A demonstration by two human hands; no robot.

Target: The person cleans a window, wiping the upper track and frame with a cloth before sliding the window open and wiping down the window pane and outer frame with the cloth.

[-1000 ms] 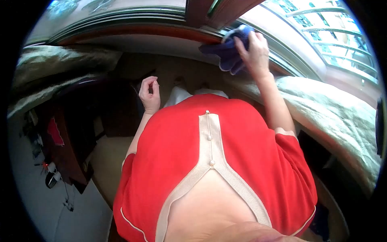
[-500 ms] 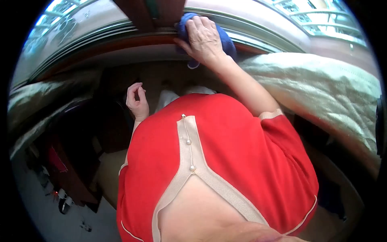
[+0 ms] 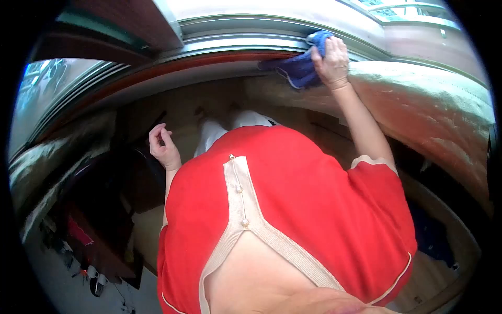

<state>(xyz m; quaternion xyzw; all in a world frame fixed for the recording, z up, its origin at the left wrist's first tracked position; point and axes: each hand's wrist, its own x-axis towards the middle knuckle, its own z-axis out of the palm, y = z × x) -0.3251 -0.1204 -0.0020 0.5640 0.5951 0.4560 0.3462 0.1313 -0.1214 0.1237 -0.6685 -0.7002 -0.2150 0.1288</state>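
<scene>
Right hand: at the upper right of the frame, the right hand [image 3: 332,64] is closed around one end of a blue cloth [image 3: 302,72], fingers pointing up and away. Gathering just that end probably gives a firm wad to press with.

Blue cloth: bunched at the window track [image 3: 235,41], with its loose part spread leftward and down over the red-brown edge [image 3: 191,62]. That part likely droops because only the gathered end is gripped.

Left hand: left of centre, the left hand [image 3: 164,149] has its fingers curled in toward the thumb, a narrow shape with nothing visible in it. It is well apart from the cloth, perhaps because one hand is enough there.

Arms: the right one reaches out past the pale draped fabric [image 3: 423,91], seemingly because the track lies beyond it; the left is bent near the red top [image 3: 298,193], likely at ease.

Track: its metal rails run across the top, beside a dark frame post [image 3: 123,23] at the upper left. Their low ridges may be why the cloth is wadded rather than flat; whether it reaches into the grooves, I cannot tell.
</scene>
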